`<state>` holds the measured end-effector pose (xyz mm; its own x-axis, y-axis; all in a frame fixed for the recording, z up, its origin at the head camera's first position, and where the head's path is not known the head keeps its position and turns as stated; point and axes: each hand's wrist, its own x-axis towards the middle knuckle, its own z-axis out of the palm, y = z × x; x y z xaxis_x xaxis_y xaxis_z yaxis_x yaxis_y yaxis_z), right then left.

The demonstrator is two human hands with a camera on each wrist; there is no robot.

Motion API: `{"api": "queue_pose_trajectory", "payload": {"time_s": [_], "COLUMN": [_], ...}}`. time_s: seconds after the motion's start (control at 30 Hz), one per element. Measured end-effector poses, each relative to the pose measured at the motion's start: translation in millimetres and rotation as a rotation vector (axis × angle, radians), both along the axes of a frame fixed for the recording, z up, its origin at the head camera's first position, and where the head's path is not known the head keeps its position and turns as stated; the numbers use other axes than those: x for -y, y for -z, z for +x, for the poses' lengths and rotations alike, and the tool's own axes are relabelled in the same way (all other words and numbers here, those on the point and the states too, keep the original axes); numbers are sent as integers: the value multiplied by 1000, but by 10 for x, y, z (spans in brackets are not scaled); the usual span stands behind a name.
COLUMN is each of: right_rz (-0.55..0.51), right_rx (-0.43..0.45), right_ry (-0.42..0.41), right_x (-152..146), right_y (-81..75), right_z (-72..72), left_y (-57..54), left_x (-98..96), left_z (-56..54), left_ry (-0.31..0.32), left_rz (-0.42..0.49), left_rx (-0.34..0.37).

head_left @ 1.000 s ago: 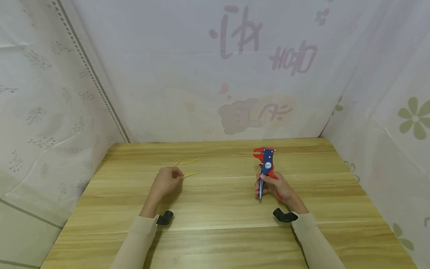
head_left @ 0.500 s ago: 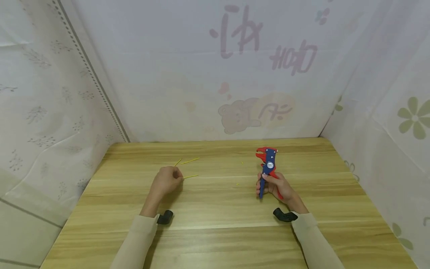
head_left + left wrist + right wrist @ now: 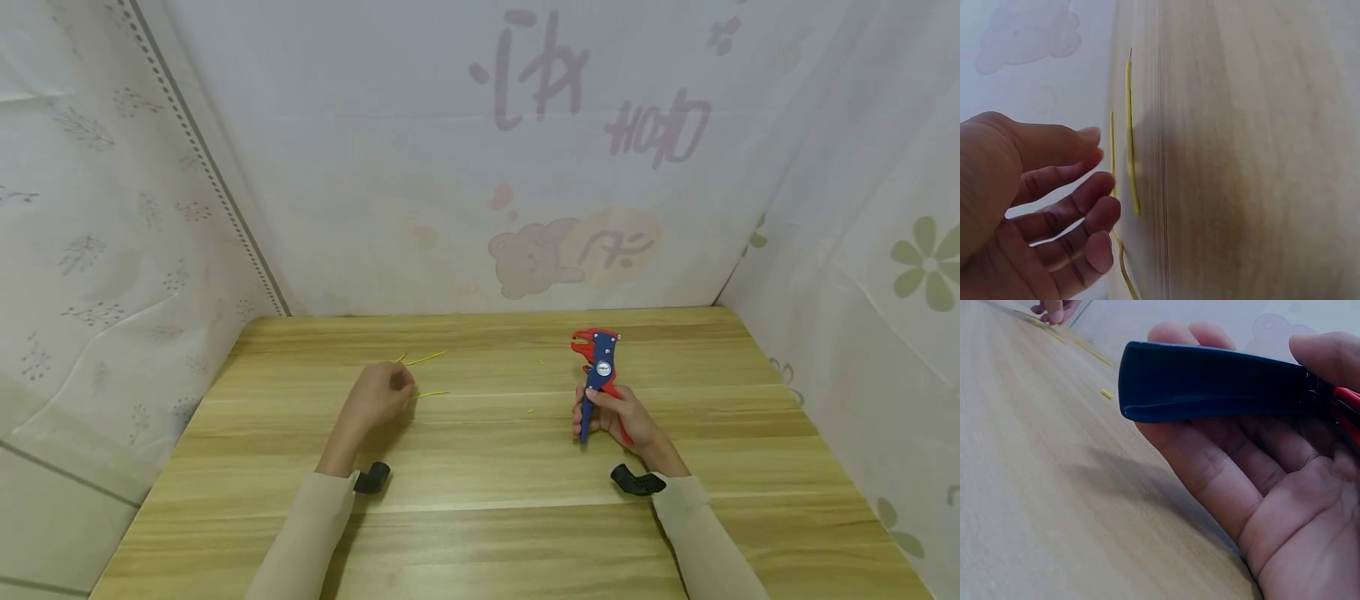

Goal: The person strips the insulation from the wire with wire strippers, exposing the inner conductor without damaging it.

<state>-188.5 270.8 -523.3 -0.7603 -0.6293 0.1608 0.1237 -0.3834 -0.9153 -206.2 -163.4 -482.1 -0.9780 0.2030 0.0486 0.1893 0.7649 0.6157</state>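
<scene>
My left hand hovers just over the left part of the table, its fingers loosely bent with nothing between them. Beside its fingertips a yellow wire lies on the wood, with thin bare metal at one end. Two more yellow wires lie beyond the hand; the longer visible one is partly in the open, the other mostly hidden. On the right, my right hand holds a wire stripper with a blue body and red jaws, head pointing away. Its fingers wrap the blue handle.
Tiny yellow scraps lie mid-table, one nearer and one farther. Printed cloth walls stand behind the wooden table and at both sides. A black camera mount shows at each wrist.
The left fingers have loosened from the yellow wire, which now lies on the table, and that hand has lifted slightly. The wire stripper tilted slightly to the right, then stayed still.
</scene>
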Motion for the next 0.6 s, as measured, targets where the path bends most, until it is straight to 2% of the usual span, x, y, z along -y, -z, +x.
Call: {"api": "queue_pose_trajectory", "payload": {"time_s": [0.2,0.4,0.6], "right_rz": [8,28,12], "right_rx": [9,24,20], "right_ry": [14,24,1], "right_x": [-2,15,7], "right_y": [-6,-34,-8], "right_z": [7,17,-3], "left_y": [20,27,36], "left_x": [-55,-119,-170], "left_z": [-72,-148,-249], "left_ry": [35,18,-3], "left_rz": [73,88,78], "left_rx": [-48,-72,-54]}}
